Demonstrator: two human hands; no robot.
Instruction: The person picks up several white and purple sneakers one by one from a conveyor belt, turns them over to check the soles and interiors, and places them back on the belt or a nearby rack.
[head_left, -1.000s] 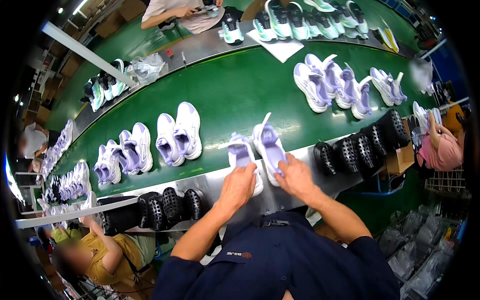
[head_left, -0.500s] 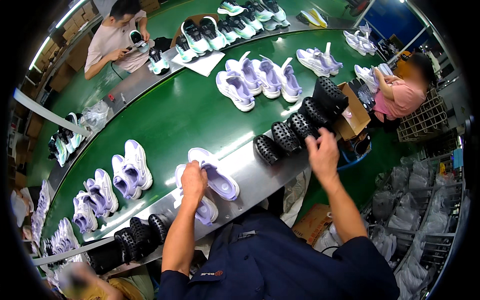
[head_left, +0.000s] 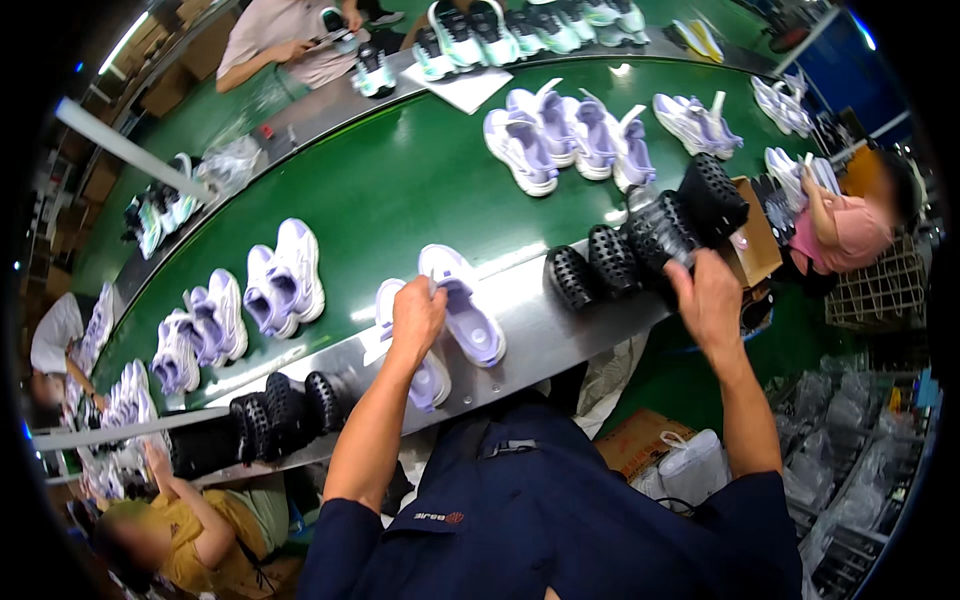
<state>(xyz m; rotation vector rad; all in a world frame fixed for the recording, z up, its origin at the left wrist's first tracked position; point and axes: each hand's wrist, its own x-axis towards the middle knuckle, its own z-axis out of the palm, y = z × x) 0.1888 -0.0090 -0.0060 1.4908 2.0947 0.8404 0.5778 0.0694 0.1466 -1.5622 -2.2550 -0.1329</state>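
Observation:
My left hand [head_left: 418,312] is closed at the upper of a white-and-lavender sneaker [head_left: 430,382] on the metal edge of the workbench, covering its middle. Close against it on the right lies a matching sneaker [head_left: 476,325], its opening facing up. Over to the right, my right hand [head_left: 708,300] has thumb and fingers pinched on the lower end of a black perforated toe-shaped form [head_left: 665,228], which is smeared by motion. Similar forms stand beside it: one at the left end [head_left: 570,278], one next to that [head_left: 612,260], and a larger one [head_left: 714,197] beyond.
More lavender sneakers stand on the green belt [head_left: 390,180], at the left [head_left: 285,280] and far right [head_left: 570,135]. Black forms [head_left: 285,412] line the near left edge. An open cardboard box [head_left: 757,235] stands beyond my right hand. Co-workers sit at left [head_left: 215,525] and right [head_left: 850,225].
The view has shifted, so the bench sits farther right and higher. My right hand has gone from hovering half-open by the black forms to gripping one. My left hand stays at the sneaker.

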